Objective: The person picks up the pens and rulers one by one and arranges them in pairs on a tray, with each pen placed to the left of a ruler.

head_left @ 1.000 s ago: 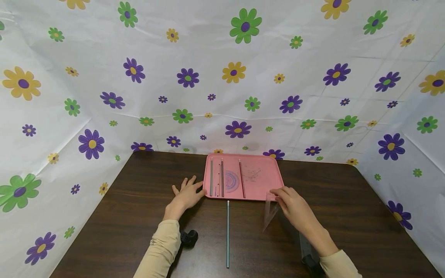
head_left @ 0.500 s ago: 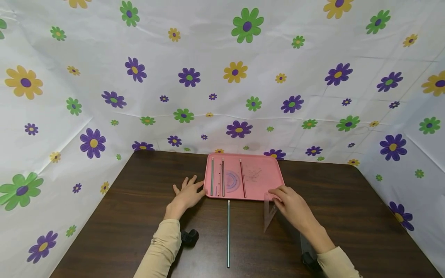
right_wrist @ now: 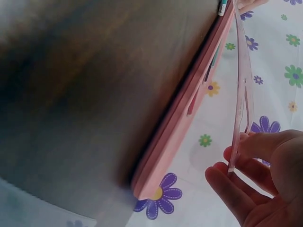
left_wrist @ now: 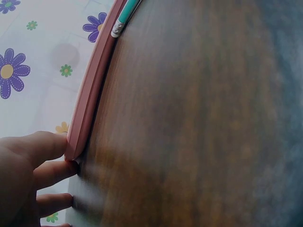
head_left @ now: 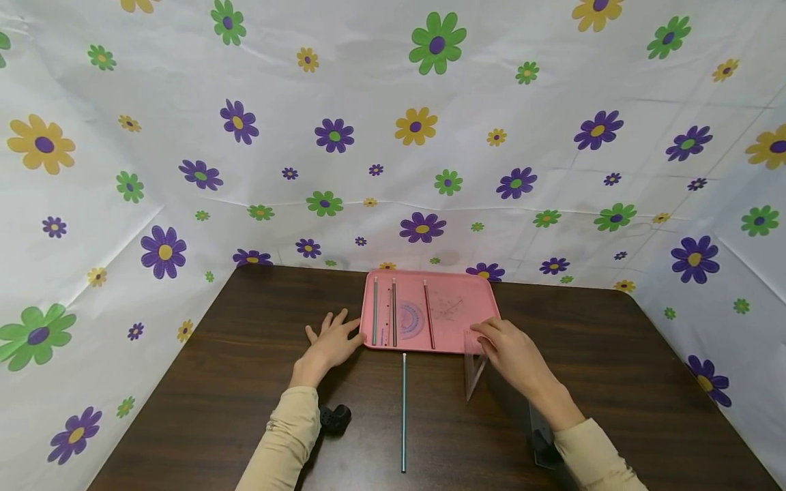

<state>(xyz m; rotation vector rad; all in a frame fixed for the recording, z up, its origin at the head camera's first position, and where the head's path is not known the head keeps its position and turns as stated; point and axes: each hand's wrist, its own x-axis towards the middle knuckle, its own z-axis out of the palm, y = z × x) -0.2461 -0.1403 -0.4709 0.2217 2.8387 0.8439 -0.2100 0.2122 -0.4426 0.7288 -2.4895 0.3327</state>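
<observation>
My right hand (head_left: 512, 351) pinches a clear set square (head_left: 469, 365) by one end, thumb and fingers on either side. The set square hangs tilted over the near right edge of the pink tray (head_left: 469, 283), its pointed end downward. In the right wrist view the set square (right_wrist: 241, 61) appears nearly edge-on, above the tray. My left hand (head_left: 329, 346) lies with spread fingers at the tray's near left corner; thumb and index touch it. On the tray lie a green pencil (head_left: 374, 310), a dark pencil (head_left: 394, 317), a red pencil (head_left: 429, 317), a clear ruler (head_left: 387, 320) and a protractor (head_left: 410, 320).
A teal pencil (head_left: 403, 412) lies on the dark wooden table (head_left: 245, 409) in front of the tray, eraser end toward it. Faint dark marks show on the tray's right half. Flowered white sheeting (head_left: 368, 157) stands behind the table and at its sides.
My right hand has moved slightly forward and to the left with the set square, further over the tray's edge. The left hand and the tray have stayed in place.
</observation>
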